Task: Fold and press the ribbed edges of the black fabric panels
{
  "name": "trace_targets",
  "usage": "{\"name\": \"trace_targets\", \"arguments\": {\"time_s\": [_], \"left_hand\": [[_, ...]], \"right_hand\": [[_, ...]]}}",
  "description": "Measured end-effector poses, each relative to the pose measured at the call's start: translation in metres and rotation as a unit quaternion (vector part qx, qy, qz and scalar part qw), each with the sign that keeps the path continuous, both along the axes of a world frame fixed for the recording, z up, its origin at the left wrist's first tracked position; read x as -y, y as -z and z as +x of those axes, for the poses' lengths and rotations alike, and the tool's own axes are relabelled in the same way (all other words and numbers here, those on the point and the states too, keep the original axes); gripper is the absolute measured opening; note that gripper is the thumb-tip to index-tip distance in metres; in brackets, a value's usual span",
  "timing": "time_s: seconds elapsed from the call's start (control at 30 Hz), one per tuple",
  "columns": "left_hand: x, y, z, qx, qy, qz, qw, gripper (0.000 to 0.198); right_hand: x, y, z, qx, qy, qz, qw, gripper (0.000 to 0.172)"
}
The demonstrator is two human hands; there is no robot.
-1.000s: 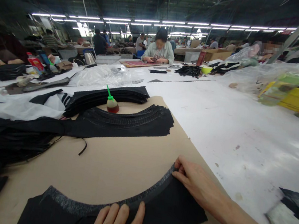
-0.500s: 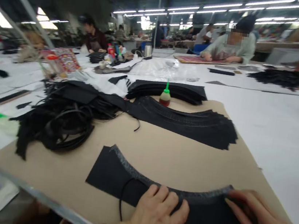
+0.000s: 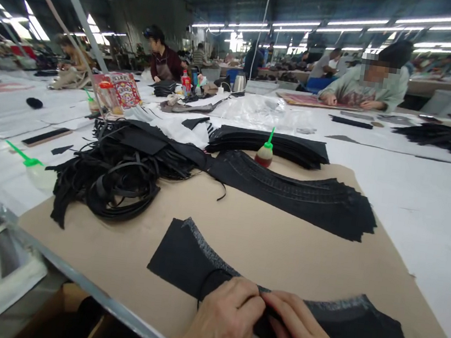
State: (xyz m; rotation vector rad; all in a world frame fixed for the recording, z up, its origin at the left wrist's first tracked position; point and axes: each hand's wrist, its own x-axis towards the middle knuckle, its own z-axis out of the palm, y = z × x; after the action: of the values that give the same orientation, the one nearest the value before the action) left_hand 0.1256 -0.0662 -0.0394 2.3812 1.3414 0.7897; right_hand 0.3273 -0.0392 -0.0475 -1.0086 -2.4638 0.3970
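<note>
A curved black panel (image 3: 180,257), like thin leather or fabric, lies on the brown board with a rough grey band along its concave edge. Over its middle my left hand (image 3: 230,308) has its fingers curled and pinched at that edge. A thin black strip (image 3: 202,285) loops out from beneath this hand. Right beside it, my right hand (image 3: 298,325) presses its closed fingers onto the same edge, fingertips almost touching the left ones. What lies between the fingertips is mostly hidden.
Behind are stacked black panels (image 3: 301,187), another stack (image 3: 287,144) and a green-tipped glue bottle (image 3: 264,156). Coiled black strips (image 3: 123,189) lie left on the brown board (image 3: 114,254). A second green-tipped bottle (image 3: 38,169) stands farther left. Co-workers sit across the white table (image 3: 424,206).
My right hand has moved left from the panel's right end to its middle, beside my left hand. The left fingers have curled in tighter. The whole view has shifted.
</note>
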Motion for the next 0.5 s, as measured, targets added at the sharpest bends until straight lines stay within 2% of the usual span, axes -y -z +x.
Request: {"name": "trace_targets", "arguments": {"time_s": [0.1, 0.17, 0.33, 0.43, 0.5], "left_hand": [[-0.002, -0.013, -0.025, -0.015, -0.125, -0.051, 0.991, 0.022], [-0.005, -0.016, -0.039, -0.052, -0.179, -0.092, 0.978, 0.021], [-0.014, -0.018, -0.051, -0.055, -0.190, -0.147, 0.969, 0.020], [-0.020, -0.026, -0.052, -0.002, -0.200, -0.191, 0.961, 0.017], [-0.027, -0.032, -0.056, 0.057, -0.181, -0.251, 0.949, 0.014]], "right_hand": [[0.000, 0.002, -0.017, 0.025, -0.018, 0.051, 0.998, 0.047], [0.002, 0.007, -0.017, 0.043, -0.019, 0.092, 0.995, 0.051], [0.004, 0.012, -0.014, 0.067, -0.007, 0.147, 0.987, 0.061], [0.003, 0.010, -0.015, 0.075, -0.007, 0.162, 0.984, 0.062], [0.001, 0.008, -0.016, 0.067, -0.006, 0.162, 0.985, 0.062]]}}
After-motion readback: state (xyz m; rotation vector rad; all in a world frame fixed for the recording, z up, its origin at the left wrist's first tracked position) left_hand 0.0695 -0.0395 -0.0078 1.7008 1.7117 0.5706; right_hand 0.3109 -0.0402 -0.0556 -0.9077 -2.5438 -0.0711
